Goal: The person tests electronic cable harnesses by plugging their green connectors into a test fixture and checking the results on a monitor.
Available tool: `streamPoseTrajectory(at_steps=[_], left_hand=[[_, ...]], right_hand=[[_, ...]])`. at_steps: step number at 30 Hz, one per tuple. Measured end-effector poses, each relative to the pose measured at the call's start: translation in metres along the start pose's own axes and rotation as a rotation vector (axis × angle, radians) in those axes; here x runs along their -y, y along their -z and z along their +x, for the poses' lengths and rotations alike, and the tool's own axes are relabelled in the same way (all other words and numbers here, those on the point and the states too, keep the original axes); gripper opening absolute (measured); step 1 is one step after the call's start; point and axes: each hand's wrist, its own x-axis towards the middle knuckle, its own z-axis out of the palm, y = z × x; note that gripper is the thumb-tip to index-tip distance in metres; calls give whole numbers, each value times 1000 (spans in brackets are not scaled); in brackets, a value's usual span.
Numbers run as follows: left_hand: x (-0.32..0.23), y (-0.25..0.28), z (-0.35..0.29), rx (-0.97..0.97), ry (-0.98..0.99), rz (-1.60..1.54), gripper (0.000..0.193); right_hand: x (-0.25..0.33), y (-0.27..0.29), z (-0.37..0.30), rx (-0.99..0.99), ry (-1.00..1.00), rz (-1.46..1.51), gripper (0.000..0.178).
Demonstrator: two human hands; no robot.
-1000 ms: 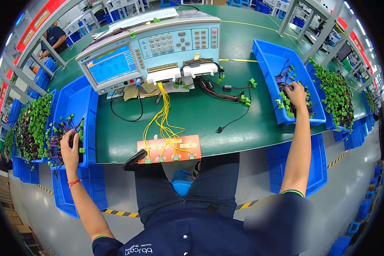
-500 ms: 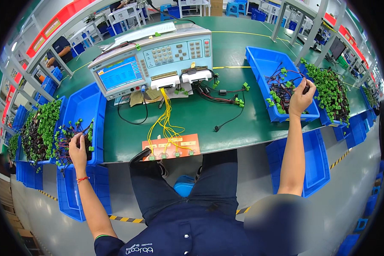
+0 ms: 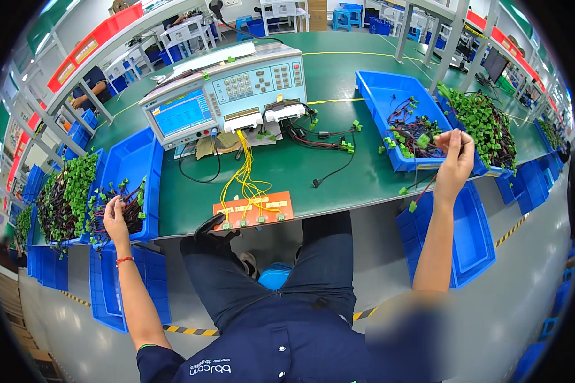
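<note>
At the right blue bin (image 3: 370,96), my right hand (image 3: 455,167) pinches a wire cable. Red and black wires hang from it, and green connectors (image 3: 413,206) dangle past the table's front edge. More cables with green plugs (image 3: 406,142) lie in that bin. My left hand (image 3: 115,223) is at the left blue bin (image 3: 129,153), its fingertips pinched together over a heap of dark cables with green ends (image 3: 133,207). What those fingertips hold is too small to make out.
A tester with a screen (image 3: 182,115) stands mid-table. Its yellow wires (image 3: 246,169) run to an orange board (image 3: 255,210) at the front edge. Black cables (image 3: 300,140) lie beside it. Heaped bins of green-ended cables (image 3: 67,198) flank both sides. Empty-looking blue bins (image 3: 469,242) sit below.
My right hand has lifted a cable out of the right bin, its connectors now swinging near the table edge. My left hand stays at the left heap, fingers drawn closer together. The view has shifted slightly.
</note>
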Motion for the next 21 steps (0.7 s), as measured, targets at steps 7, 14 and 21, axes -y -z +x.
streamPoseTrajectory(at_steps=[7, 14, 21], left_hand=[[-15, 3, -12, -67, 105, -218, 24], [-72, 1, -79, -123, 24, -159, 23], [-155, -58, -165, 331, -236, -13, 16]], right_hand=[[-42, 17, -25, 257, -215, -185, 20], [26, 15, -29, 96, -41, 298, 23], [29, -7, -41, 250, -209, 289, 23]])
